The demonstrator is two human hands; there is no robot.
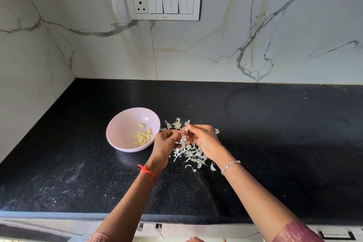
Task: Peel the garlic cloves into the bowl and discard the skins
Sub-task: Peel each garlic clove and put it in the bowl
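A pale pink bowl (125, 123) stands on the black countertop (275, 133) and holds several peeled yellow garlic cloves (143, 136). Just right of the bowl lies a heap of white garlic skins (191, 153). Above that heap my right hand (204, 141) pinches a garlic clove (186, 128) between thumb and fingertips. My left hand (167, 142) meets it from the left, its fingertips pinching at the clove's skin. Both hands hover a little above the skins.
A marble backsplash rises behind the counter, with a white switch panel (163, 5) on it. A side wall closes the left corner. The counter's front edge (59, 215) runs along the bottom, with drawer handles below.
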